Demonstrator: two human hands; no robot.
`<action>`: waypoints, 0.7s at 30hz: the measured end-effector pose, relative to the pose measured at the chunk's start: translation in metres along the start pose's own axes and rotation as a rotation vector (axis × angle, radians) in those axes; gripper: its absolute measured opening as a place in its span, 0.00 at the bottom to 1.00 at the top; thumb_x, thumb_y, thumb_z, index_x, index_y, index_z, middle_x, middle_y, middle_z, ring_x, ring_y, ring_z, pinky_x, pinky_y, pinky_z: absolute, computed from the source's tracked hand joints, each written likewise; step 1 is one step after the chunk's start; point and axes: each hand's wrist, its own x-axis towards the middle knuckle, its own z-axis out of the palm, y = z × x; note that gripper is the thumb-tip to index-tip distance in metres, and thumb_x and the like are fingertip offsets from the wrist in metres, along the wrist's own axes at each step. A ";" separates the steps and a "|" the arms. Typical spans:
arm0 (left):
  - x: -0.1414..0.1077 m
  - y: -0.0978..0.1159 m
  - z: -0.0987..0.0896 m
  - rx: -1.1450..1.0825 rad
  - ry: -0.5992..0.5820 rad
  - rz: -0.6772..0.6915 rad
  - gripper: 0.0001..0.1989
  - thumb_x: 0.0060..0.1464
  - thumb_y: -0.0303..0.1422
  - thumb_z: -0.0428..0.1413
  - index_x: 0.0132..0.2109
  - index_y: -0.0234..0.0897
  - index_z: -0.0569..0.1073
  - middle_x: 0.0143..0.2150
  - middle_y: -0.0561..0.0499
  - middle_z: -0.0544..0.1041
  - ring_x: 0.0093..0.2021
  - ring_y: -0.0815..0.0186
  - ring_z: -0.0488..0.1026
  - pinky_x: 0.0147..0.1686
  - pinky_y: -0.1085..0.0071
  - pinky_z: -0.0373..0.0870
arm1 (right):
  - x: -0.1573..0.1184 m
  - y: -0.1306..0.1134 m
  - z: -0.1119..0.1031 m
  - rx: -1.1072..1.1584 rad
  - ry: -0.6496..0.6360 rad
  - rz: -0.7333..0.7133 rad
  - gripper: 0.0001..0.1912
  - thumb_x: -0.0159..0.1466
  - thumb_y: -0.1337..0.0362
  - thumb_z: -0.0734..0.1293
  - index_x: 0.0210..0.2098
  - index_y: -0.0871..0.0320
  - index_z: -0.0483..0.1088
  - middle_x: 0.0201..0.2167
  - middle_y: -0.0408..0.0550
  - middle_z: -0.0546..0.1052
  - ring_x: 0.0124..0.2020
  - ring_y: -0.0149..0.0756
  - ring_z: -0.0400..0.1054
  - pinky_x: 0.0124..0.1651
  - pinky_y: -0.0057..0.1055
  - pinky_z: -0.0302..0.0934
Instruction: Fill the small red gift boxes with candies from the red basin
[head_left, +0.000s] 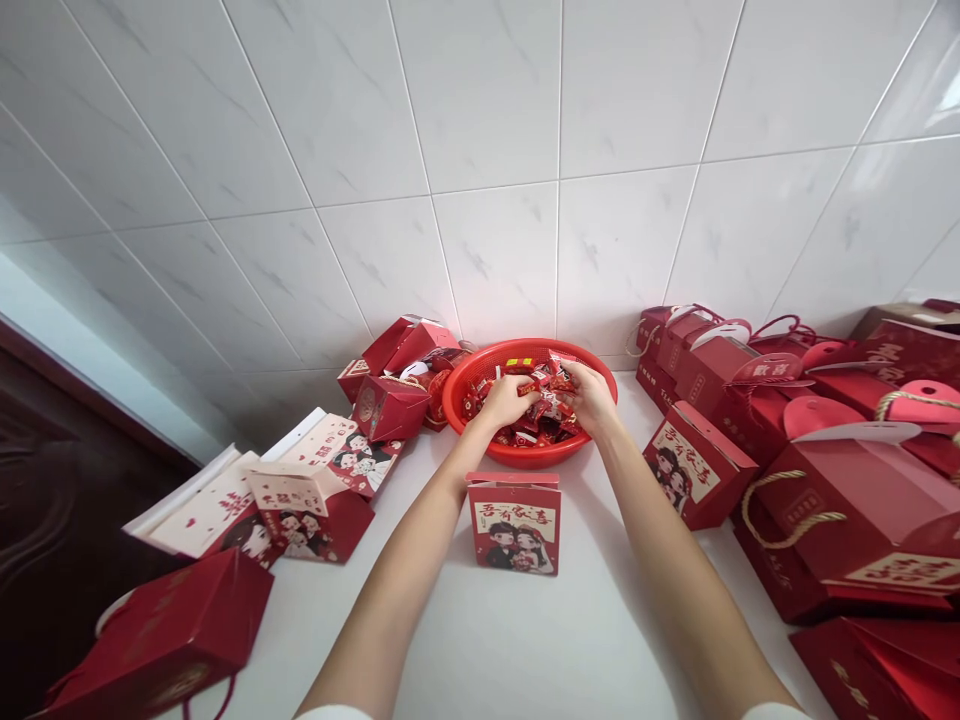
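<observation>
A round red plastic basket holds a heap of small wrapped candies, mostly in red wrappers. My left hand reaches into it from the left, its fingers and thumb closed on a red-wrapped candy. On the right side of the heap, my right hand has its fingers bent around candies; its fingertips are partly hidden among them. Between my forearms, nearer to me, a small red gift box stands upright, with a cartoon bridal couple and Chinese characters on its front.
Red gift boxes with rope handles crowd the right side, some stacked. Another couple-print box leans by them. On the left stand several printed boxes and a red box. A white tiled wall rises behind the white table.
</observation>
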 end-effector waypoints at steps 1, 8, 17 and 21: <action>0.000 -0.001 0.000 -0.018 0.023 -0.002 0.10 0.56 0.29 0.59 0.45 0.34 0.81 0.49 0.43 0.82 0.50 0.53 0.78 0.54 0.64 0.70 | 0.000 0.000 0.000 0.002 0.000 0.000 0.14 0.43 0.57 0.76 0.26 0.56 0.76 0.25 0.41 0.77 0.26 0.31 0.69 0.25 0.26 0.61; 0.002 -0.004 0.000 -0.109 0.093 0.017 0.10 0.59 0.30 0.58 0.46 0.35 0.79 0.50 0.43 0.82 0.52 0.53 0.77 0.56 0.62 0.69 | 0.003 0.001 -0.001 -0.020 -0.006 0.022 0.14 0.44 0.56 0.76 0.28 0.56 0.77 0.27 0.41 0.78 0.26 0.30 0.69 0.26 0.26 0.61; 0.002 -0.011 0.002 -0.164 0.224 0.000 0.11 0.61 0.31 0.55 0.48 0.34 0.77 0.52 0.40 0.81 0.53 0.55 0.77 0.56 0.61 0.69 | 0.004 0.002 0.001 -0.082 0.006 0.048 0.15 0.43 0.56 0.76 0.28 0.56 0.77 0.27 0.44 0.78 0.26 0.32 0.69 0.25 0.26 0.61; 0.001 -0.010 0.000 -0.117 0.183 -0.048 0.10 0.62 0.29 0.54 0.48 0.35 0.76 0.51 0.41 0.81 0.53 0.56 0.77 0.55 0.63 0.69 | 0.006 0.003 0.000 -0.105 -0.021 0.051 0.16 0.43 0.56 0.76 0.30 0.57 0.78 0.31 0.45 0.80 0.30 0.33 0.71 0.27 0.25 0.63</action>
